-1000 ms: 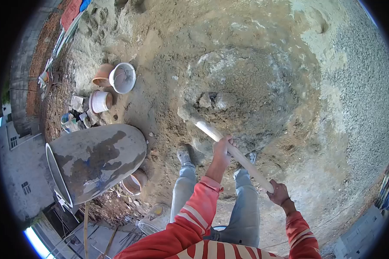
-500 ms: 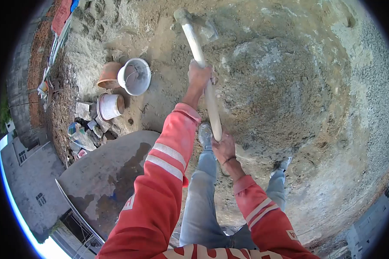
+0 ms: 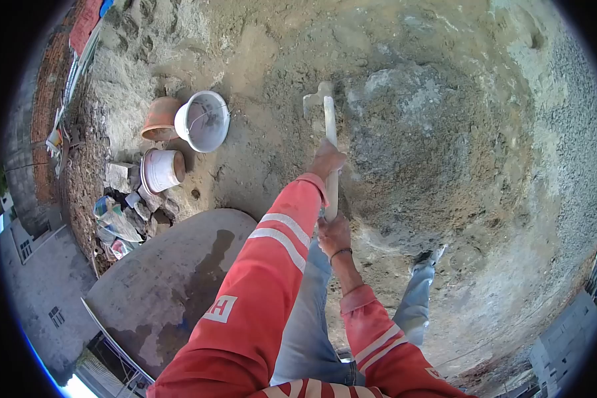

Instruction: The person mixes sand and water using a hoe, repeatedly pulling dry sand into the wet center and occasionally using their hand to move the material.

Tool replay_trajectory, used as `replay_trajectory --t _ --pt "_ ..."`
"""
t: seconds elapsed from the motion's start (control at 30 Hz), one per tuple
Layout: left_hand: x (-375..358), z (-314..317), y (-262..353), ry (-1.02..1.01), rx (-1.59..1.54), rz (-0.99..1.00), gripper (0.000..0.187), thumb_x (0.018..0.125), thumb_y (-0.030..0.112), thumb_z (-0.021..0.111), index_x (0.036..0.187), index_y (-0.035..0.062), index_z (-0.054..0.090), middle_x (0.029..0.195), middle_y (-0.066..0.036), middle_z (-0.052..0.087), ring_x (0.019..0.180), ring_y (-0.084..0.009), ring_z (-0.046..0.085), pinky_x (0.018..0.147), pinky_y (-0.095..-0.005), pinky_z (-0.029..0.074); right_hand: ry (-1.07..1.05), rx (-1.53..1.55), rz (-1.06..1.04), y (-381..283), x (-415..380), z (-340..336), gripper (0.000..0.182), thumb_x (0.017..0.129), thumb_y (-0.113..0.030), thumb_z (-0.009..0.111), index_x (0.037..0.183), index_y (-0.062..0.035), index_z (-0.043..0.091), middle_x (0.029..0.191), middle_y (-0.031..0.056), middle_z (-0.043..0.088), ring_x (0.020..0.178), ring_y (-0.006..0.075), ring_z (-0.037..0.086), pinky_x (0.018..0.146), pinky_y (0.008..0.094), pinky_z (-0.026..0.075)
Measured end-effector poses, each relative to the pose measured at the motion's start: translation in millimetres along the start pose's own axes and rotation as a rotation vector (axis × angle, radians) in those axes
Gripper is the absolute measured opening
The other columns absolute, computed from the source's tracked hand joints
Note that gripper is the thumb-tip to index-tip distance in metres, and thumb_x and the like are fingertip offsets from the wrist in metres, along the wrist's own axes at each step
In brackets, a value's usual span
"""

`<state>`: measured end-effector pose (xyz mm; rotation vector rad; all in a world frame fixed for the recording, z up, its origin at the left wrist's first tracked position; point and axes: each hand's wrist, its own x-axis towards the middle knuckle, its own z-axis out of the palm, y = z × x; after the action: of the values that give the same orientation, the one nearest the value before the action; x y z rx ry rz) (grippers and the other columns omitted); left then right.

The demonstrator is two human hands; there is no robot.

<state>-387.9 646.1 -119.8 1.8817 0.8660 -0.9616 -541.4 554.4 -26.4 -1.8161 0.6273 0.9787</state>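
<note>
The left hand (image 3: 328, 159) is clenched around the wooden handle (image 3: 330, 142) of a hoe, gripping it partway up the shaft. The right hand (image 3: 333, 233) is clenched on the lower end of the same handle, at 6 o'clock from the left hand and close to the person's body. Both arms wear red sleeves with white stripes. The handle runs nearly straight up the view, and the hoe blade (image 3: 315, 101) sits at 12 o'clock from the left hand, over the near-left edge of the mound of mixed sand and cement (image 3: 438, 146); whether the blade touches the mound cannot be told.

The mound spreads from 1 to 3 o'clock of the hands, grey at its top and brown at its skirts. Below the hands, the person's legs in light jeans stand on the ground, one shoe (image 3: 430, 255) at 4 o'clock.

At 10 o'clock a white bucket (image 3: 203, 121) lies just beside a terracotta pot (image 3: 160, 119). A second white bucket (image 3: 162, 170) lies on its side at 9 o'clock, near rubble. A large grey tub (image 3: 172, 278) sits at 8 o'clock.
</note>
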Motion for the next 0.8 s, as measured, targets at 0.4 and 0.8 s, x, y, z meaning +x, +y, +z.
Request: replay_trajectory --t 0.4,0.8 --pt "-42 92 40 0.123 -0.346 0.027 0.025 0.073 0.017 0.063 0.063 -0.0049 0.055 0.059 -0.014 0.057 0.059 -0.0288 0.064 0.053 -0.0378 0.053 -0.350 0.561 0.110 -19 -57 -203 0.013 0.083 -0.012 0.062 0.077 -0.0039 0.053 0.057 -0.0001 0.048 0.041 0.0099 0.047 0.036 0.0260 0.036" --pt "-250 272 190 0.007 -1.064 -0.089 0.011 0.080 0.002 0.062 0.080 -0.0012 0.052 0.065 -0.006 0.052 0.051 -0.0172 0.053 0.047 -0.0316 0.049 -0.165 -0.301 -0.149 148 -185 -504 0.023 0.075 -0.014 0.064 0.091 -0.0005 0.055 0.071 0.0203 0.060 0.068 0.0393 0.061 0.062 0.0423 0.049"
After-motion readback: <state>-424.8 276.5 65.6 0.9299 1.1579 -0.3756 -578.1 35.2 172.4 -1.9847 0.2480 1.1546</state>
